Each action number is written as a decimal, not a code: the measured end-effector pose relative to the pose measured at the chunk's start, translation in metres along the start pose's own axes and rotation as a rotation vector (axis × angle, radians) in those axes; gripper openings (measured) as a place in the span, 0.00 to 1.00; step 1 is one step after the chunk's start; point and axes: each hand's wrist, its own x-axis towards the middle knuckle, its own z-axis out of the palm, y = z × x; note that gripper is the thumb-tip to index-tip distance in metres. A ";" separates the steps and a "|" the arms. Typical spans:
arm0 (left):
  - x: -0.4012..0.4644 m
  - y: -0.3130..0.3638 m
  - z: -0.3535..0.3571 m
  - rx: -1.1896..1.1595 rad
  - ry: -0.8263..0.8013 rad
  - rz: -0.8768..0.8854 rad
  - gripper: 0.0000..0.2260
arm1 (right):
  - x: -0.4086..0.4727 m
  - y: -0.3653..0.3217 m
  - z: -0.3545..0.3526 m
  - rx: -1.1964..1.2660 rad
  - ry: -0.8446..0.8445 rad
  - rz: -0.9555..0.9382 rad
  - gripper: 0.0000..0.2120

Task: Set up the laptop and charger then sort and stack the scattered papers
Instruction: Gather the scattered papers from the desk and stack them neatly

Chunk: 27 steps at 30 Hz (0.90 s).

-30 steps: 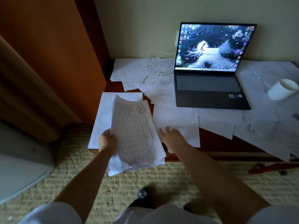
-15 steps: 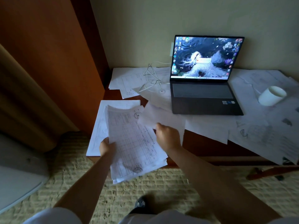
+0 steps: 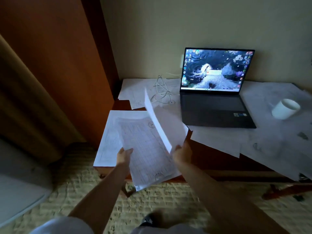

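My left hand (image 3: 124, 157) grips the left edge of a stack of printed sheets (image 3: 146, 152) held over the table's near left corner. My right hand (image 3: 182, 153) pinches a single white sheet (image 3: 162, 125) by its lower edge; the sheet stands tilted up above the right side of the stack. An open laptop (image 3: 214, 105) with its screen lit sits at the back of the table. A white charger cable (image 3: 160, 92) lies coiled on papers to the laptop's left. Loose papers (image 3: 263, 137) cover the table's right half.
A white mug (image 3: 285, 108) lies tipped on the papers right of the laptop. One large sheet (image 3: 109, 141) lies flat under the held stack. A wooden door (image 3: 55, 65) stands close on the left. Woven carpet (image 3: 160, 205) covers the floor below the wooden table edge (image 3: 236, 173).
My right hand picked a loose sheet off the table and lifted it left, up over the stack in my left hand. The view tilted downward.
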 end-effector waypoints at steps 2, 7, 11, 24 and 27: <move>0.000 0.000 0.004 -0.059 -0.015 -0.009 0.09 | 0.000 0.011 0.006 0.070 -0.021 0.089 0.17; 0.011 -0.001 0.008 -0.027 0.037 -0.048 0.08 | -0.010 0.028 0.015 -0.080 -0.073 0.142 0.19; 0.021 0.004 0.005 0.226 0.137 0.124 0.12 | -0.009 0.032 0.016 -0.018 0.067 0.149 0.18; 0.039 0.054 -0.036 0.117 0.202 0.132 0.14 | 0.009 0.027 0.004 -0.003 0.139 0.186 0.18; 0.033 0.046 -0.009 0.204 0.149 0.128 0.14 | 0.008 0.027 0.023 0.200 0.051 0.263 0.15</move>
